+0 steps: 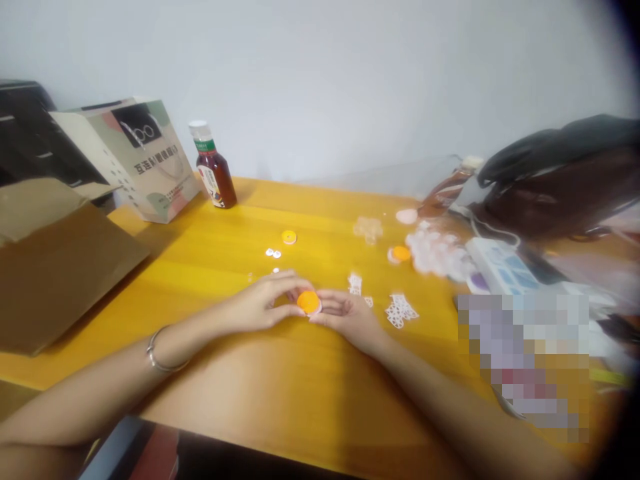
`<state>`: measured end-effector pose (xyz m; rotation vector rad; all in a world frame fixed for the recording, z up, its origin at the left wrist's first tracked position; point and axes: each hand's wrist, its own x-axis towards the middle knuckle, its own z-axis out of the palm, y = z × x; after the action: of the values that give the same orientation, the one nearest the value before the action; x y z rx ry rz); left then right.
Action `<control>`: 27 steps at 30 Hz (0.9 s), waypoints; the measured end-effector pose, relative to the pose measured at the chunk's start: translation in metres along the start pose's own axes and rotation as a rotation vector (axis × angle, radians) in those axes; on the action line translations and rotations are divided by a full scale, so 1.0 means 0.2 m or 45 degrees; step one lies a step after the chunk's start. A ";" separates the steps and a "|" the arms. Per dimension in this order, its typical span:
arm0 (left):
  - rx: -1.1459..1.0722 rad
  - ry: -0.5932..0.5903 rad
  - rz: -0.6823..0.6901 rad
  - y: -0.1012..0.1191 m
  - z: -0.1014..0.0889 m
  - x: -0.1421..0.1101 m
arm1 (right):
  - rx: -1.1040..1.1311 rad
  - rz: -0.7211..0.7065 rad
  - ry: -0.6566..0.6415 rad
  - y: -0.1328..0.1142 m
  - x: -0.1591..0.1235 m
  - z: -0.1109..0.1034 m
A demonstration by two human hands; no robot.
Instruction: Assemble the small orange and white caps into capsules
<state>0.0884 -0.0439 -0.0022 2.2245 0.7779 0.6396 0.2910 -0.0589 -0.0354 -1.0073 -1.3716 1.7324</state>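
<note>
Both my hands meet at the middle of the yellow wooden table [280, 400]. My left hand [263, 303], with a silver bracelet on its wrist, pinches a small round orange disc [309, 302] with its fingertips. From the other side, my right hand [347, 315] holds the same disc with curled fingers. White lace-like paper cut-outs [400, 311] lie just right of my right hand. A smaller white cut-out [355, 284] lies behind it.
A dark drink bottle [215, 170] and a printed paper bag [143, 157] stand at the back left, beside brown cardboard [55, 273]. Other orange discs [289, 237] [400, 254], tiny white pieces [273, 253], a pile of pale round pieces [440, 257] and a dark bag [560, 173] lie to the right.
</note>
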 end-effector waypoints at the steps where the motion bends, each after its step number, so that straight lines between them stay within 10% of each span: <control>1: -0.042 0.008 -0.021 0.00 0.00 0.00 | -0.006 0.006 0.010 0.00 0.00 0.00; 12: -0.810 -0.003 -0.392 -0.07 -0.01 0.02 | -0.002 0.010 0.098 -0.02 -0.02 0.01; 27: -0.748 -0.003 -0.422 -0.08 -0.01 0.02 | -0.002 -0.027 0.165 -0.04 -0.02 0.02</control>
<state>0.0848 -0.0307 -0.0125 1.5243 0.8081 0.6042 0.2889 -0.0626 -0.0259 -1.0825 -1.2972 1.6214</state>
